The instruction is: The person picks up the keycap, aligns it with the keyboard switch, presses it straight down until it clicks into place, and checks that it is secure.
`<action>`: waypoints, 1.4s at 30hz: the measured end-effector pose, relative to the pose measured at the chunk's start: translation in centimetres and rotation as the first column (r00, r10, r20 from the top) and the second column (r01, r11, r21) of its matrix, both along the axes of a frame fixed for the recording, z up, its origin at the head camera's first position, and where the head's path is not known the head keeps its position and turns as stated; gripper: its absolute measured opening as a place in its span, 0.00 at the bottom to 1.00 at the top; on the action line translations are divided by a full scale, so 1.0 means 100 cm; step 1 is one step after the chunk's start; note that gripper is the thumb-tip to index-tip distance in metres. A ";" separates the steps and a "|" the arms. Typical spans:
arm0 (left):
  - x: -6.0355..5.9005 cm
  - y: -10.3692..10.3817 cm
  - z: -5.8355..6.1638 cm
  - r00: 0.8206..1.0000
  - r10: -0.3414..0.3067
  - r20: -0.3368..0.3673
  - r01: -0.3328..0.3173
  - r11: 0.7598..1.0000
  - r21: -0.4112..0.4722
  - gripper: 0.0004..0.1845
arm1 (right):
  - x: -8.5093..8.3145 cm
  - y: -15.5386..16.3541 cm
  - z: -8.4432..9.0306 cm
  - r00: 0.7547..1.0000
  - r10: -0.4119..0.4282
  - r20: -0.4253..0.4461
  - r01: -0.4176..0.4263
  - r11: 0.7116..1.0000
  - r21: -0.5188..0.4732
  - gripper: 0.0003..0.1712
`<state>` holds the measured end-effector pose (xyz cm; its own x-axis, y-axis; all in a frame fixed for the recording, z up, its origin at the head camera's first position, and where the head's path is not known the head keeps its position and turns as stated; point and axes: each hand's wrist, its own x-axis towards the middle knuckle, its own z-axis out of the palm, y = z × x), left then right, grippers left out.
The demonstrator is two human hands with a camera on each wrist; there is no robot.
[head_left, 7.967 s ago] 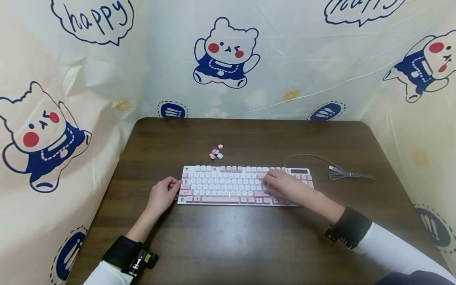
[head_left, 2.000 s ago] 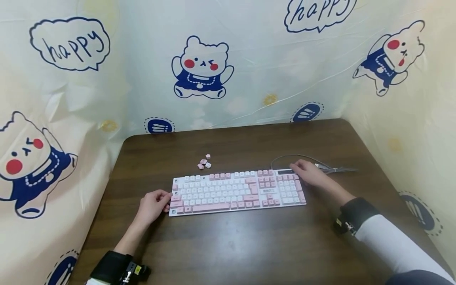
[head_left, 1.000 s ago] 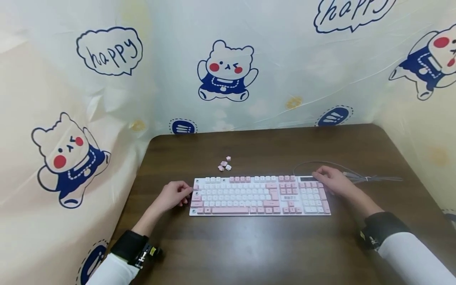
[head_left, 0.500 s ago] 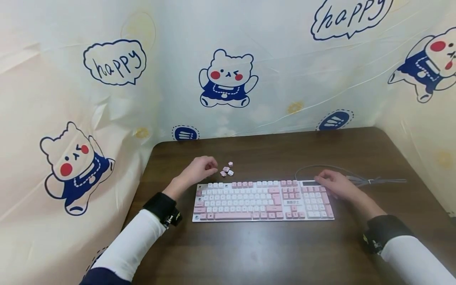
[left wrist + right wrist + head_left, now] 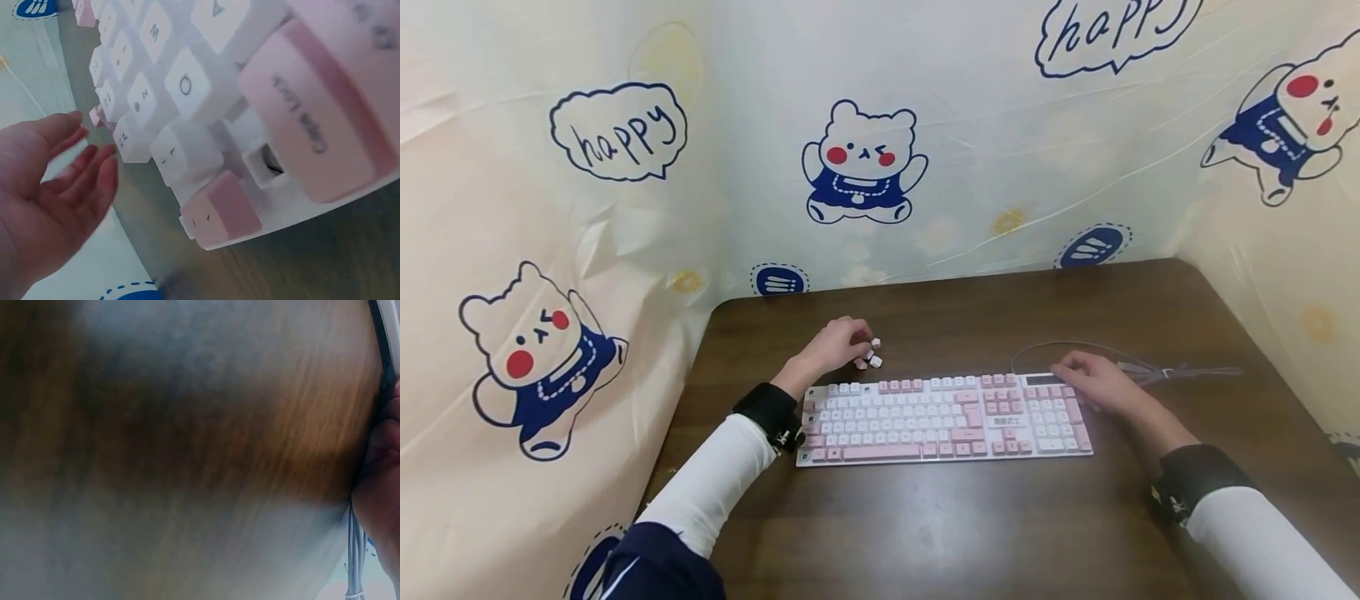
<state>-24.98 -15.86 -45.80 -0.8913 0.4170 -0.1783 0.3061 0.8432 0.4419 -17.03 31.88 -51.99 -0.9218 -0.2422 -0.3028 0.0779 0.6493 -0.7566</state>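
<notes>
One bare socket [image 5: 272, 164] shows beside the Caps Lock key [image 5: 309, 119] at the left end of the keyboard [image 5: 944, 421], so mind your sleeve and wristband [image 5: 769, 417] there: your forearm crosses close to that end. Your left hand [image 5: 833, 347] sits behind the keyboard's rear edge, fingers loosely bent and released, with a gap between thumb and fingers in the left wrist view. It is right at the loose keycaps [image 5: 876, 362], which lie close together on the table [image 5: 955, 525], just behind the keyboard; your hand hides part of the group. For a clean pick, I would bring thumb and forefinger down on opposite sides of a single cap and pinch lightly; small caps like these could skitter or tip if nudged from above. Check which way up it sits before lifting. The keyboard lies flat in front of you. At its right rear corner, your right hand [image 5: 1093, 383] has its fingers bent beside the dark panel [image 5: 1040, 379]; I cannot tell whether they grip the edge or only rest there. Light, steady contact should be enough to stop it sliding. Further right lies the tied cable [image 5: 1167, 372]; keep your wrist off it.
</notes>
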 end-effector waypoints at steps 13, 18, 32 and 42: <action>-0.005 -0.003 -0.015 0.997 -0.073 -0.032 0.073 0.997 -0.016 0.11 | -0.003 -0.015 -0.006 1.000 0.023 0.006 -0.023 1.000 -0.017 0.33; -0.003 -0.011 -0.018 0.999 0.035 -0.018 -0.034 0.996 0.080 0.08 | -0.003 -0.018 -0.009 1.000 0.026 0.007 -0.026 0.999 -0.032 0.32; 0.026 -0.030 -0.003 0.996 0.055 -0.073 -0.023 0.924 0.382 0.15 | -0.003 0.001 -0.003 1.000 0.014 0.001 -0.014 1.000 0.002 0.35; 0.060 -0.050 0.008 0.988 0.126 -0.090 -0.083 0.923 0.376 0.15 | -0.002 0.002 0.000 0.999 0.040 -0.022 -0.039 0.999 0.012 0.36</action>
<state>-18.98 -20.89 -44.98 -0.9385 0.3376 0.0728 0.2899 0.6556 0.6973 -17.19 32.07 -52.01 -0.9182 -0.2751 -0.2851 0.0352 0.6601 -0.7503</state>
